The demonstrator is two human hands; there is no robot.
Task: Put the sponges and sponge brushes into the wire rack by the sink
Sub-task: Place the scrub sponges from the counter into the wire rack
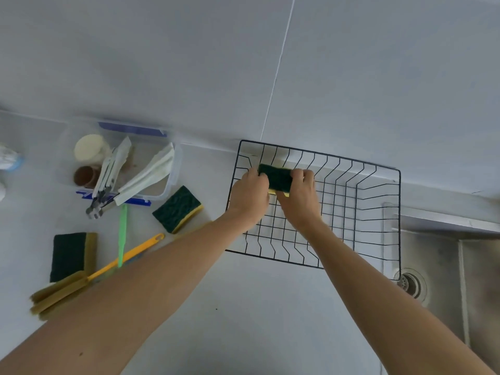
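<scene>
Reaching over the counter (243, 307), the person has both hands inside the black wire rack (378, 185), at its far left corner. Between them is a sponge (276, 177), dark green side up with a strip of yellow showing underneath. The left hand (250, 196) grips its left end, fingers curled over the edge; the right hand (299, 196) grips the right end the same way, fingers wrapped over the top. Whether the sponge touches the rack's wires I cannot tell, as the hands cover its underside.

Left of the rack, a second sponge (177, 208) lies flat on the counter, green face up. Farther left a third sponge (71, 255) lies beside an orange-handled brush (127, 257) and a green-handled one (122, 234), whose handles cross. Behind them stands a clear tub (169, 182) with blue clips, holding tongs and cloth-like bits. The rack's right end overhangs the steel sink (446, 266).
</scene>
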